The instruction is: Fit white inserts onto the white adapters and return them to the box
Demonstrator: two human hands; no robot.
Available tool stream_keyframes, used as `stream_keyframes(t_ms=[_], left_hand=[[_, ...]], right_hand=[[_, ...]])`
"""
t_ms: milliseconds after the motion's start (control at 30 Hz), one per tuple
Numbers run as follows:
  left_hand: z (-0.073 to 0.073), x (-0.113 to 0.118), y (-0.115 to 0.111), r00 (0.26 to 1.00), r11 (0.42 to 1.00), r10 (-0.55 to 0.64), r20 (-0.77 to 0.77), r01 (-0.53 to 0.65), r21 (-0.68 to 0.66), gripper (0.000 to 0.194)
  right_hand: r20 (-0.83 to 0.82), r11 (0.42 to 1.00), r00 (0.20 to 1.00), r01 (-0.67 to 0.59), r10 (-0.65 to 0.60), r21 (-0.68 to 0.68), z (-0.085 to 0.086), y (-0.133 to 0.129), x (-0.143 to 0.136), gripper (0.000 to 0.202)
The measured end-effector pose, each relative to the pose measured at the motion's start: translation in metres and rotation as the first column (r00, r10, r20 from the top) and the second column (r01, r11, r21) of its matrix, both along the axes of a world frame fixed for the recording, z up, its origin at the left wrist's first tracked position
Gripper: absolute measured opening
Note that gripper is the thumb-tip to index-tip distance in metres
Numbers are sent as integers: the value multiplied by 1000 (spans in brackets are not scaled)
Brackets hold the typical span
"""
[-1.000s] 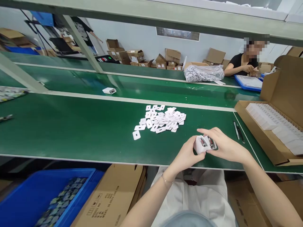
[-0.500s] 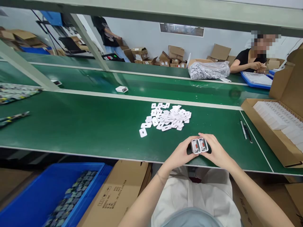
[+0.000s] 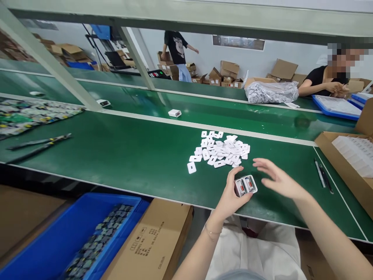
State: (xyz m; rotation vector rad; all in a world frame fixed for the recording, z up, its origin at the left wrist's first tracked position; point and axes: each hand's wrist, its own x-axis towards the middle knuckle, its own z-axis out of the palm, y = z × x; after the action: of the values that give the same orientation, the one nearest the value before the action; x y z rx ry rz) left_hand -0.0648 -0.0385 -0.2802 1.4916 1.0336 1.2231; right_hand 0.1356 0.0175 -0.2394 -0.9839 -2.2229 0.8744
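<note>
"Over the glossy green bench (image 3: 131, 163), what was held?"

"Left fingers (image 3: 233, 173) clasped two white, open-ended plastic housings (image 3: 245, 186) side by side; right fingers (image 3: 266, 164), spread and empty, hovered just beside them."

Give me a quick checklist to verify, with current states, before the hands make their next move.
1. Left hand holds the two white housings: ok, gripped between thumb and fingers.
2. Right hand is free: ok, fingers spread, apart from the housings.
3. Housings side by side, open ends visible: ok, reddish parts show inside.
4. Inner parts seated correctly: cannot tell, too small to judge.
5. Flat white plates within view: ok, on the green bench beyond the hands.
6. Plates neatly stacked: not ok, they overlap in a loose pile with some strays at its left.
</note>
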Motion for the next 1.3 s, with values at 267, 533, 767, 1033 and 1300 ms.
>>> stream_keyframes(t_ms=[267, 533, 767, 1033, 1300], left_hand=[[1, 0, -8, 992, 994, 107, -70, -105, 30, 67], [6, -26, -35, 989, 976, 124, 79, -107, -191, 52], [7, -4, -26, 980, 951, 14, 199, 49, -306, 72], [19, -25, -2, 963, 932, -267, 29, 266, -247, 59], [22, -20, -3, 984, 925, -170, 55, 179, -336, 82]], right_hand=[[473, 929, 871, -57, -133, 365, 3, 85, -54, 41], [594, 925, 793, -116, -134, 363, 5, 119, -69, 28], [575, 926, 810, -117, -120, 358, 2, 111, -63, 27], [382, 962, 922, -51, -58, 269, 1, 110, -55, 21], [16, 995, 996, 83, -84, 61, 22, 86, -49, 33]])
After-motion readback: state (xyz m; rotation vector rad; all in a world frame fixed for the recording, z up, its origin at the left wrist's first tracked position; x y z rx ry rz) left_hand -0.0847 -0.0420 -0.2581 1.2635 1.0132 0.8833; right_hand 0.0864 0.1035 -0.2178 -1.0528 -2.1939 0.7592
